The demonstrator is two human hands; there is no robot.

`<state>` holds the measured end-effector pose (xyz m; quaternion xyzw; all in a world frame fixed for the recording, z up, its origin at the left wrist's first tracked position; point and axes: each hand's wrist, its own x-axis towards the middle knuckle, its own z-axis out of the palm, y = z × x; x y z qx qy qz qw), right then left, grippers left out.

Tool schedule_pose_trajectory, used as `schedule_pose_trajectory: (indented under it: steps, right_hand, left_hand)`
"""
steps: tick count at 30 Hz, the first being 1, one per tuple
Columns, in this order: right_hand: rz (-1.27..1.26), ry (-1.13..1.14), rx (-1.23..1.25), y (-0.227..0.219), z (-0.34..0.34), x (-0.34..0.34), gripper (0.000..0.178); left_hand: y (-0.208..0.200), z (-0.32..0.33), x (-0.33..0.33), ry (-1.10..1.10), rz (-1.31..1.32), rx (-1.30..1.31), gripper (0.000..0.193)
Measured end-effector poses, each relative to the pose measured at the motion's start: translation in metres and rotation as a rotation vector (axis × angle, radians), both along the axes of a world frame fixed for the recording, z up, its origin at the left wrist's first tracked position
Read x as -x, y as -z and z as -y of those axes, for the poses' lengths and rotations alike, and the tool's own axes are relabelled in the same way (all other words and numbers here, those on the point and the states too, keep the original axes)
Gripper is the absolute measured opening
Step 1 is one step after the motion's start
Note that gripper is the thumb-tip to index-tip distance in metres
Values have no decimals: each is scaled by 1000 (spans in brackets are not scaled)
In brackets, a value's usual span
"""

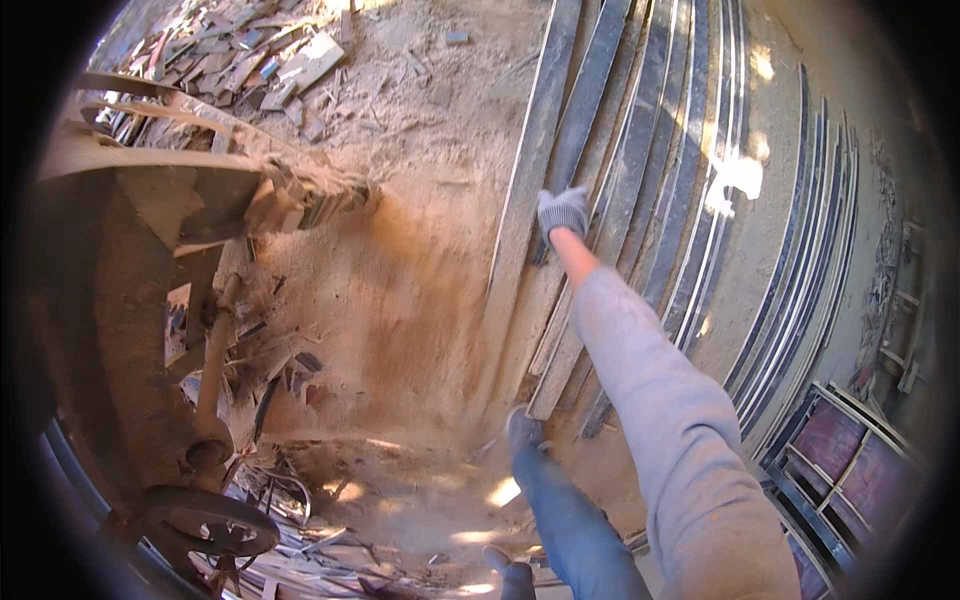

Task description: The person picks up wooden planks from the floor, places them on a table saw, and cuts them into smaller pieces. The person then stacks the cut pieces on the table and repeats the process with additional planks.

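Right arm outstretched forward, gloved right hand [562,213] with fingers curled; left hand out of sight.

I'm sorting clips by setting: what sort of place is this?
Probably a rough woodworking yard or sawmill: long planks lie stacked on sawdust-covered ground, beside a dusty machine. A gloved right hand grips one plank.

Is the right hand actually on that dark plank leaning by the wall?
Touching. The head view shows the gloved right hand laid over the dark plank, no gap visible between them.
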<state>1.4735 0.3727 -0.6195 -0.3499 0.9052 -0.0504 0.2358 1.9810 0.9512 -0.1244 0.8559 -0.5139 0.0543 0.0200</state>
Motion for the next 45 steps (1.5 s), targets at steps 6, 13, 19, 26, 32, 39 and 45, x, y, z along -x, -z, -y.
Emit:
schedule_pose_trajectory:
  steps: [6,13,19,26,32,39,45]
  right_hand:
    - [453,2,-174,0,5,25,65]
    - [497,-14,148,13,-17,26,44]
    - [968,300,169,-125,-158,154,37]
    - [714,202,17,-354,-258,186,41]
    - [268,-160,219,-557,-379,152,41]
    - [-82,-587,449,-707,-481,165,41]
    - [-65,-1046,758,-786,-444,60,35]
  left_hand:
    - [-20,-2,-5,-1,1,-25,42]
    - [-34,-2,-6,13,0,-65,43]
    - [-57,-8,-10,15,-17,-55,43]
    - [-101,-28,-25,105,14,80,44]
    - [-129,-73,-62,306,28,203,43]
    - [-105,-75,-63,150,56,38,50]
    - [-120,-57,-47,10,-25,-99,46]
